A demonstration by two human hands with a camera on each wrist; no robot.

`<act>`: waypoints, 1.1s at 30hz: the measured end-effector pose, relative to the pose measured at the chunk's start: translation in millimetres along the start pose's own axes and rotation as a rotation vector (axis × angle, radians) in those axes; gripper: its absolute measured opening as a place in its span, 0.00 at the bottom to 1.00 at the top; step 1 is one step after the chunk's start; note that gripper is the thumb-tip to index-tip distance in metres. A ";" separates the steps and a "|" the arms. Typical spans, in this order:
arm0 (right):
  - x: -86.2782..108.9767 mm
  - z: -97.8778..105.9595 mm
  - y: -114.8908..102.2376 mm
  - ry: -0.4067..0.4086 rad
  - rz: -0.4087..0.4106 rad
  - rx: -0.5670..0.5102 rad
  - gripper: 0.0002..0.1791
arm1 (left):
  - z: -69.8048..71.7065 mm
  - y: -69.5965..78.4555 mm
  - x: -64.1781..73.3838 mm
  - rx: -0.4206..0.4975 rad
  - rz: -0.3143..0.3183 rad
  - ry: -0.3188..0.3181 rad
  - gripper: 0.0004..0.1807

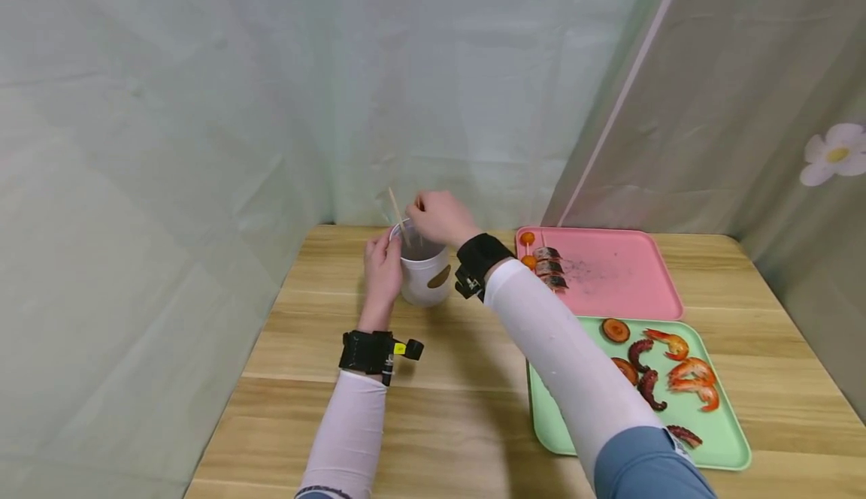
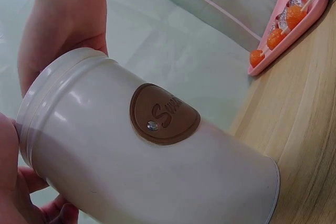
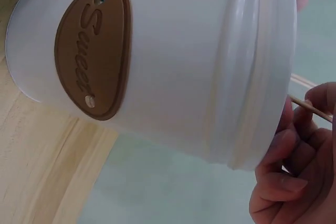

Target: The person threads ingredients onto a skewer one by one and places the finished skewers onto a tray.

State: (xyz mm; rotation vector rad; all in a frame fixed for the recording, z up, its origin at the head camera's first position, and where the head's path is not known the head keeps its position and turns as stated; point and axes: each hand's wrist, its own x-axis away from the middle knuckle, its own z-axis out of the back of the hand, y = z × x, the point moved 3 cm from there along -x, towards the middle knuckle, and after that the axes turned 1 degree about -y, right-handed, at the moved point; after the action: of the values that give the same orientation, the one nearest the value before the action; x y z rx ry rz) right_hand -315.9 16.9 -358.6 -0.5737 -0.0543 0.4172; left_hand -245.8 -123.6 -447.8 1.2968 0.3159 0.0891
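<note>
A white canister (image 1: 421,282) with a brown "Sweet" label (image 3: 93,51) stands on the wooden table, tilted a little. My left hand (image 1: 383,273) grips its near-left side, thumb at the rim and fingers around the outside. At the opening, my right hand (image 1: 440,217) pinches a thin wooden skewer (image 3: 315,110), whose lower part the canister wall hides. A second skewer (image 1: 395,204) leans out over the rim at the left. How many sticks are inside cannot be seen.
A pink tray (image 1: 622,273) at the back right bears skewered orange balls (image 1: 528,238) and fish-like pieces (image 1: 548,267). Before it, a green tray (image 1: 727,431) carries shrimp (image 1: 691,371), octopus tentacles (image 1: 648,388) and round brown slices (image 1: 615,330). Curtains (image 1: 433,93) close off the back.
</note>
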 end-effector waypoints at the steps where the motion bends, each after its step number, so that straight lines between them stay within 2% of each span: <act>1: 0.1 0.0 1.1 0.006 -0.002 0.001 0.21 | -0.1 -0.3 -0.4 -0.002 -0.001 0.003 0.26; 9: 4.1 0.3 5.2 0.027 -0.023 -0.031 0.33 | 1.6 -2.9 -4.8 -0.019 -0.032 0.032 0.25; 19: 10.1 0.9 15.8 0.069 -0.048 -0.128 0.37 | 4.3 -4.3 -5.0 -0.011 0.004 0.003 0.27; 27: 17.2 5.8 30.0 0.187 -0.030 -0.206 0.36 | 4.0 -2.3 -6.5 -0.027 0.004 -0.027 0.27; 33: 26.6 17.5 35.7 0.284 -0.011 -0.263 0.36 | 3.7 -0.6 -7.6 -0.036 0.003 -0.050 0.28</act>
State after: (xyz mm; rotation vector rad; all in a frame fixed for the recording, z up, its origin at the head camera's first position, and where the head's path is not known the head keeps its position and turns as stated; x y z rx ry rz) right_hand -307.5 63.6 -364.9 -0.8873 0.1618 0.3164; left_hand -252.1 -129.1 -446.2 1.2622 0.2682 0.0643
